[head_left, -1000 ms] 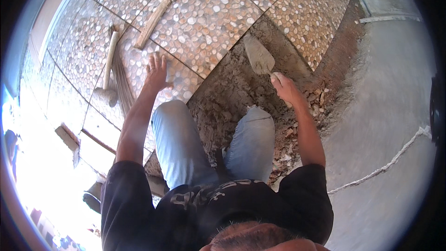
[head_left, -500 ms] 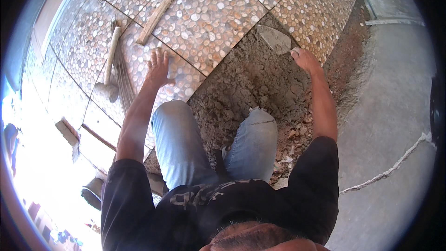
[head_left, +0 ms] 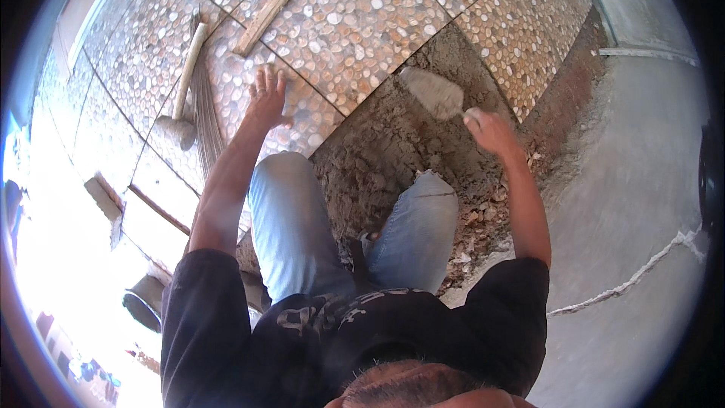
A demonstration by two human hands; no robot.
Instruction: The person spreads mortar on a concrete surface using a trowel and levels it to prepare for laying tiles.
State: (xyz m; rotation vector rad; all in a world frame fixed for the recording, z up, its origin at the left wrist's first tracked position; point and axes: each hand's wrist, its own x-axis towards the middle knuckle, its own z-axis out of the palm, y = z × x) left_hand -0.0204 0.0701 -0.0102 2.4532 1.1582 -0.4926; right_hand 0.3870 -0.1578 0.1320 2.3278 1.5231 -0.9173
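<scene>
We count one trowel [head_left: 434,94] and one mallet [head_left: 178,127]. The trowel's grey, pointed blade sits over the mortar bed [head_left: 355,143], its handle gripped in our right hand [head_left: 491,132]. Our left hand [head_left: 266,100] spreads on a pebbled tile [head_left: 311,119], whose straight edge borders the open mortar.

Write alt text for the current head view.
A person's right hand holds a trowel over rough grey-brown mortar, while the left hand lies spread on pebble-patterned tile. A mallet lies farther left.
</scene>
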